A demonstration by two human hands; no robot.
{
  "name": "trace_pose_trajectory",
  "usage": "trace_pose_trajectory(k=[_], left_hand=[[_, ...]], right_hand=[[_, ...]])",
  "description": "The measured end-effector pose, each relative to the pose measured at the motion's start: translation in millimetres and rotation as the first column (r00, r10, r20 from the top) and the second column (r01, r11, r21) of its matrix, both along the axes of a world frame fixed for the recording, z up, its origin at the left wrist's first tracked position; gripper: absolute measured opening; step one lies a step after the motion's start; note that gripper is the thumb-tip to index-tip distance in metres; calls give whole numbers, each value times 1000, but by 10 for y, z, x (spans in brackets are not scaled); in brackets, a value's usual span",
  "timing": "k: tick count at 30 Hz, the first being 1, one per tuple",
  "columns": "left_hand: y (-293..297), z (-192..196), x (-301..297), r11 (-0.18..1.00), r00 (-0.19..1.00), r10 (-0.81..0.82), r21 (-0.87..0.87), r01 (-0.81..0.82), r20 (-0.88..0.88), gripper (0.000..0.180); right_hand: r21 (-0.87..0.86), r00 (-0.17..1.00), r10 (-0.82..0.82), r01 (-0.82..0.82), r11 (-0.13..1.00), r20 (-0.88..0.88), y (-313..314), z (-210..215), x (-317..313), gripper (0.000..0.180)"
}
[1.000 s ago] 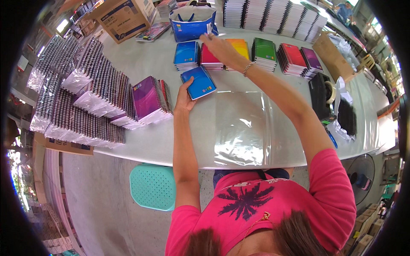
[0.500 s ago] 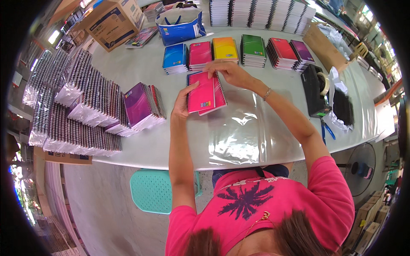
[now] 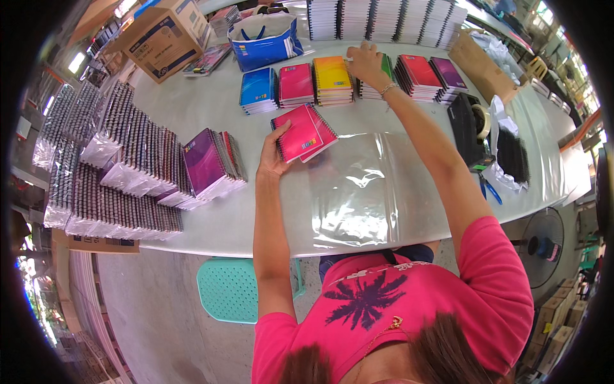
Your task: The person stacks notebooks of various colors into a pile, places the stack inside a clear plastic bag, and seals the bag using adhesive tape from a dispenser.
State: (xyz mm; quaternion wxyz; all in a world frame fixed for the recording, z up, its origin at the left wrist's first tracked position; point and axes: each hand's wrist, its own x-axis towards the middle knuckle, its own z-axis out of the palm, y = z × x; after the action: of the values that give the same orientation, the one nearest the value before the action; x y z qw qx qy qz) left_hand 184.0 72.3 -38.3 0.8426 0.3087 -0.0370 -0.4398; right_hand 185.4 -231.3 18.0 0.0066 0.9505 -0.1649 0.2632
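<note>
My left hand (image 3: 276,153) is closed on the lower left edge of a few pink spiral notebooks (image 3: 297,136), which are fanned slightly apart above the table. Farther off, my right hand (image 3: 367,64) is over the left side of the green notebook stack (image 3: 386,66), fingers bent and a little apart; whether they touch the top cover is hard to see. Along the same row stand stacks of blue (image 3: 258,88), pink (image 3: 296,83), yellow (image 3: 332,75), red (image 3: 420,72) and purple (image 3: 449,74) spiral notebooks.
Plastic-wrapped notebook bundles (image 3: 137,150) crowd the left side, with a purple-topped stack (image 3: 208,160) beside them. Clear plastic sheets (image 3: 358,198) lie before me. A tape dispenser (image 3: 470,134) and blue-handled pliers (image 3: 491,191) are right. Behind are a blue bag (image 3: 265,51), carton (image 3: 163,41) and white-paged pads (image 3: 384,22).
My right hand has left the pink notebooks and moved away and right to the green stack. The pink notebooks in my left hand have tilted and shifted slightly.
</note>
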Motion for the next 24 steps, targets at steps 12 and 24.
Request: trace_pose_trajectory(k=[12, 24], left_hand=[[-79, -12, 2, 999, 999, 28, -24, -29, -29, 37], [-67, 21, -148, 997, 998, 57, 55, -58, 26, 35]], right_hand=[[309, 858, -370, 482, 820, -356, -694, -44, 29, 71], [474, 991, -71, 8, 881, 114, -586, 53, -150, 100]])
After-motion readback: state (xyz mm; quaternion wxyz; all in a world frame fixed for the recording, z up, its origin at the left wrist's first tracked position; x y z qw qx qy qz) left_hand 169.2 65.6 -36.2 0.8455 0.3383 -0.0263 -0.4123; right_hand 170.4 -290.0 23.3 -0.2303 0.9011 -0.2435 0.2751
